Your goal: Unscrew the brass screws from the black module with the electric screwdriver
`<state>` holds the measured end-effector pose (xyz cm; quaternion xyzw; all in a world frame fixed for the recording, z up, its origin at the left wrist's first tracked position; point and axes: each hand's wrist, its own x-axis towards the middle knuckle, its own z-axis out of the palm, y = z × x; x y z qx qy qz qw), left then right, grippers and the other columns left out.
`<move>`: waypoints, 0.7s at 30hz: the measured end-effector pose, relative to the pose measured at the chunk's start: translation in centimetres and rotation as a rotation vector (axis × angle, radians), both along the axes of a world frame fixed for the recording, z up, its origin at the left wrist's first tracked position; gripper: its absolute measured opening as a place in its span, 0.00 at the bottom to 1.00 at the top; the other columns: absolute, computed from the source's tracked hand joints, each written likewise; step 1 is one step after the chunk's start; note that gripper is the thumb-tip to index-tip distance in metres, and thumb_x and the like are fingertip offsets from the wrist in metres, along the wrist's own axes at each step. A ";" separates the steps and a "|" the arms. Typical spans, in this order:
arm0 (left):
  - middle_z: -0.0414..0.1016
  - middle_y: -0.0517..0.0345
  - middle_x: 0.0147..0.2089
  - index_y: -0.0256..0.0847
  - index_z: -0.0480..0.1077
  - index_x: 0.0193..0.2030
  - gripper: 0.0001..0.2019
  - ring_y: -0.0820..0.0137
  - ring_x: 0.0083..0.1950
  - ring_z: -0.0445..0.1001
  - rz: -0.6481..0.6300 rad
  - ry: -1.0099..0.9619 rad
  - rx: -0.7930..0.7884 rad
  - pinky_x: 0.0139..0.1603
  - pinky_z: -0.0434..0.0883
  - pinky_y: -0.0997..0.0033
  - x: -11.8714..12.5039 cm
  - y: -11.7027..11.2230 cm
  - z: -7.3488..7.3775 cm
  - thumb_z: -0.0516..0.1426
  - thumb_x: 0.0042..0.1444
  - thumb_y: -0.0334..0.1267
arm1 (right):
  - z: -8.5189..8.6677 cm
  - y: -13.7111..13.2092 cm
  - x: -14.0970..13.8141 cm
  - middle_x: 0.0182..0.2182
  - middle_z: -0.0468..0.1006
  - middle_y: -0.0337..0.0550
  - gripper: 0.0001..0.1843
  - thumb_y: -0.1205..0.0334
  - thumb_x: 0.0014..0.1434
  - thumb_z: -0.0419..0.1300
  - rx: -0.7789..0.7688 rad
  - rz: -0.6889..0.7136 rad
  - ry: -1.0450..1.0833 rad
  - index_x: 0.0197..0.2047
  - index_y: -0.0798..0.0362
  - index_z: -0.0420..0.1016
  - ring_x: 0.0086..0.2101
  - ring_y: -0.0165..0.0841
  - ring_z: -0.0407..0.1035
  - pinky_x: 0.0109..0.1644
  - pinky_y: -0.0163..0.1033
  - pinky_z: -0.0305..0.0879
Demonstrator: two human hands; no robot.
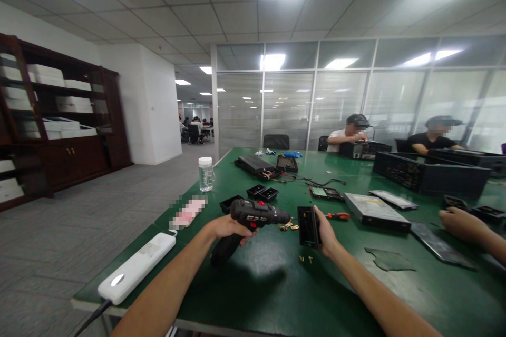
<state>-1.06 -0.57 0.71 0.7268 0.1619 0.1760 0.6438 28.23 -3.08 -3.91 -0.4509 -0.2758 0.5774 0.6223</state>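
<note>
My left hand (pixel 233 230) is wrapped round the grip of a black cordless drill (pixel 256 213) with red markings. Its chuck points right, toward a small black open plastic box (pixel 308 227). That box stands tilted up in my right hand (pixel 326 231), its hollow side turned toward the drill. Whether the bit touches the box I cannot tell. Behind the chuck tip lie small brass-coloured metal pieces (pixel 293 226) on the green table (pixel 245 305). A few small screws (pixel 306 259) lie below the box. An orange-handled screwdriver (pixel 338 216) rests just past my right hand.
More black plastic boxes (pixel 263 192) sit behind the drill. A white power strip (pixel 138 266) and a water bottle (pixel 205 175) stand at left. An optical drive (pixel 375 212) and computer cases (pixel 430 174) are at right. A co-worker's hand (pixel 460 221) reaches in; two people sit across.
</note>
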 end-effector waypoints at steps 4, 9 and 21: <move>0.65 0.55 0.31 0.30 0.65 0.38 0.17 0.76 0.24 0.64 0.012 0.000 -0.006 0.25 0.63 0.75 0.0 0.0 0.0 0.60 0.41 0.38 | 0.2 -0.2 -0.1 0.17 0.70 0.39 0.20 0.42 0.45 0.54 -0.008 0.012 -0.008 0.25 0.53 0.68 0.18 0.32 0.66 0.22 0.37 0.62; 0.65 0.55 0.32 0.31 0.65 0.39 0.18 0.76 0.25 0.64 0.022 0.012 -0.018 0.24 0.63 0.75 0.0 -0.1 0.1 0.60 0.41 0.38 | 0.1 -0.1 -0.1 0.17 0.70 0.39 0.21 0.42 0.45 0.53 -0.005 0.009 -0.019 0.25 0.54 0.69 0.18 0.32 0.65 0.22 0.37 0.62; 0.65 0.55 0.31 0.31 0.65 0.39 0.18 0.76 0.24 0.65 0.016 0.001 -0.022 0.25 0.63 0.75 0.0 0.2 -0.2 0.60 0.41 0.37 | 0.0 0.0 0.0 0.18 0.71 0.39 0.21 0.42 0.44 0.54 0.010 0.020 -0.009 0.26 0.54 0.69 0.19 0.32 0.66 0.23 0.38 0.63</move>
